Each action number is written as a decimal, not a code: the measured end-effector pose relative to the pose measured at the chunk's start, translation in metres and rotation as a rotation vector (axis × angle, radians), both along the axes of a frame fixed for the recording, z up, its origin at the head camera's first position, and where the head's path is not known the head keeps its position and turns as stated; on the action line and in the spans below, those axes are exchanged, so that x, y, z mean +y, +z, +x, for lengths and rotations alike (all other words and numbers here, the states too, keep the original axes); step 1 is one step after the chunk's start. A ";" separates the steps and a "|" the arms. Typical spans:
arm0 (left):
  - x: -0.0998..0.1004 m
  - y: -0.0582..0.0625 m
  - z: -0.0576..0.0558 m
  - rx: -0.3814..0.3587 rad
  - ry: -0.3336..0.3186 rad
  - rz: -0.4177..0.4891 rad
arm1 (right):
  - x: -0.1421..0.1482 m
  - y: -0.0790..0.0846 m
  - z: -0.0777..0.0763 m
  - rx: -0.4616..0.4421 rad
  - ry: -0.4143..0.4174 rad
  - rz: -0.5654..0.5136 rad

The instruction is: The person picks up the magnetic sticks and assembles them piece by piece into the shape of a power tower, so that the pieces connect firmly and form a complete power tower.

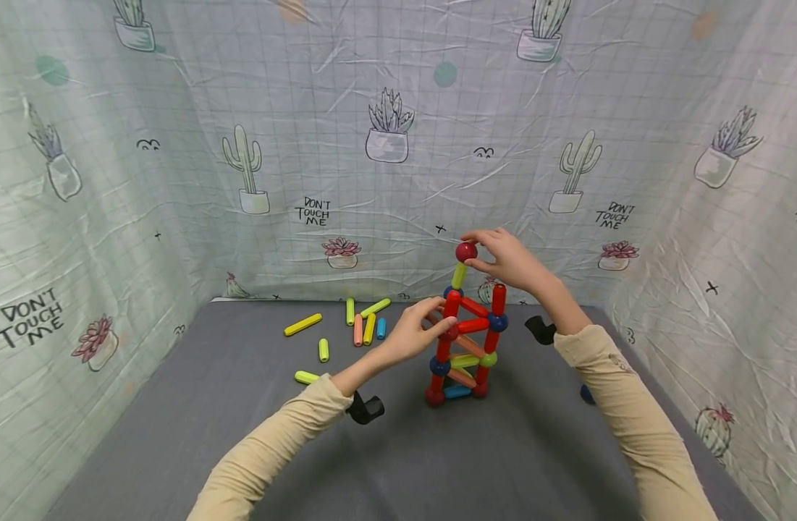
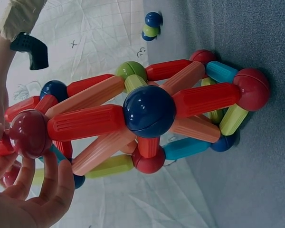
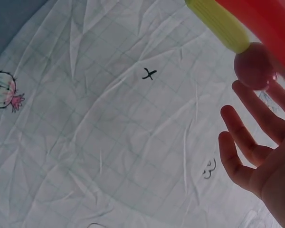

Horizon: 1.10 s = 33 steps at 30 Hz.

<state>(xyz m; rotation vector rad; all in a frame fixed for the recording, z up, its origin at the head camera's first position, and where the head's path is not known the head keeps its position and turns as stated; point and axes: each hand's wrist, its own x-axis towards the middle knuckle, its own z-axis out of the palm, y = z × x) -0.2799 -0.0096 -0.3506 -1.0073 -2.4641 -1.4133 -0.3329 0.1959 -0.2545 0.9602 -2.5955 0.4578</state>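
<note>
A tall tower of magnetic sticks and balls (image 1: 459,345) stands on the grey surface. Its sticks are red, orange, yellow-green and blue, joined by red, navy and green balls. My left hand (image 1: 407,333) grips its upper left corner, thumb and fingers about a red ball (image 2: 31,133) and the red stick above it. At the tower's peak, a yellow-green stick (image 1: 460,276) rises and carries a red ball (image 1: 466,252). My right hand (image 1: 512,260) pinches that red ball between thumb and fingers; in the right wrist view, the other fingers (image 3: 237,128) are spread apart from it.
Loose sticks lie left of the tower, among them a yellow stick (image 1: 303,324), a short yellow-green stick (image 1: 323,350) and a blue stick (image 1: 381,328). Navy and green balls (image 2: 152,29) rest to the right, partly behind my right sleeve in the head view. A printed curtain (image 1: 398,181) encloses the surface.
</note>
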 end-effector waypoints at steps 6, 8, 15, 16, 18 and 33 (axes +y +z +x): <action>0.002 0.000 0.001 -0.019 0.006 0.006 | 0.030 -0.015 0.011 0.056 -0.002 -0.142; 0.003 0.000 0.001 -0.024 0.009 0.005 | 0.046 -0.027 0.017 0.077 -0.035 -0.136; 0.002 0.020 0.019 -0.039 0.010 -0.002 | 0.106 -0.093 0.040 0.226 -0.158 0.101; 0.001 0.024 0.022 -0.039 0.010 -0.001 | 0.115 -0.105 0.044 0.245 -0.169 0.140; 0.000 0.029 0.027 -0.039 0.008 0.002 | 0.131 -0.127 0.052 0.271 -0.183 0.210; 0.000 0.029 0.028 -0.035 0.016 -0.014 | 0.195 -0.203 0.086 0.381 -0.141 0.427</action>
